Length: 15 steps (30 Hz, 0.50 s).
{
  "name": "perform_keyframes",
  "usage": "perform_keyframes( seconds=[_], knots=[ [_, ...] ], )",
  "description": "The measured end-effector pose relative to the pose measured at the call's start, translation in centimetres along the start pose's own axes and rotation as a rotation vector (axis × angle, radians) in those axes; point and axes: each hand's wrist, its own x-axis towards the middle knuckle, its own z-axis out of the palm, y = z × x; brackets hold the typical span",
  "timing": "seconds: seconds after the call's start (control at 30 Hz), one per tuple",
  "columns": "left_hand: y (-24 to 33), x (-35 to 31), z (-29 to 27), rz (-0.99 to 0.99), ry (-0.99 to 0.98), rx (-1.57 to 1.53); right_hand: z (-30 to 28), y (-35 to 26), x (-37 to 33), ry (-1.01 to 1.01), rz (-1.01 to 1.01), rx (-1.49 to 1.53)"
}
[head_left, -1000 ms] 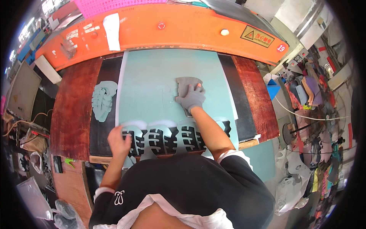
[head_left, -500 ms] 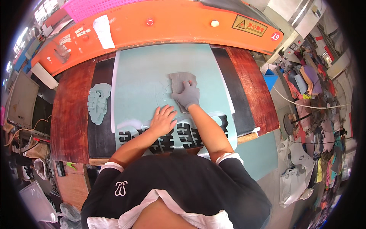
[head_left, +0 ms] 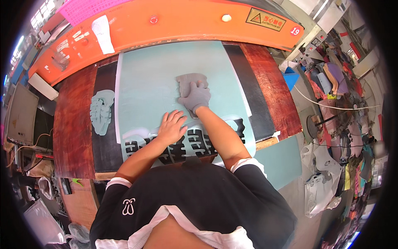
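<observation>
A pale green sheet (head_left: pixel 145 70) lies across the work table. My right hand (head_left: pixel 197 97), in a grey glove, grips a grey block with a notched outline (head_left: pixel 188 79), which looks like a cutting die, resting on the sheet. Its lower part is partly hidden by that hand. My bare left hand (head_left: pixel 172 128) lies flat on the sheet with its fingers apart, to the near left of the die. Between my forearms and beside them, the sheet's near part has dark cut-out openings (head_left: pixel 197 141). Faint outlines show on the sheet left of the die.
An orange machine beam (head_left: pixel 186 27) with a red button (head_left: pixel 154 19) spans the far side. Several pale green cut pieces (head_left: pixel 101 112) lie stacked on the black strip at left. Reddish-brown boards (head_left: pixel 72 128) flank the strips. A blue container (head_left: pixel 290 78) stands beyond the right edge.
The whole view has shifted slightly. My right hand stays on the grey cutting die and my left hand stays flat on the sheet, both nearly in place.
</observation>
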Motion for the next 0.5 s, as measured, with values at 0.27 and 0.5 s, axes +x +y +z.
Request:
perform_keyframes(
  seconds=[0.27,0.5],
  knots=[
    [-0.3,0.0,0.1,0.019,0.072,-0.027,-0.2,5.6,2.5,0.119,-0.162,0.866],
    [-0.3,0.3,-0.1,0.017,0.069,-0.022,-3.4,11.4,4.5,0.067,-0.067,1.051]
  ],
)
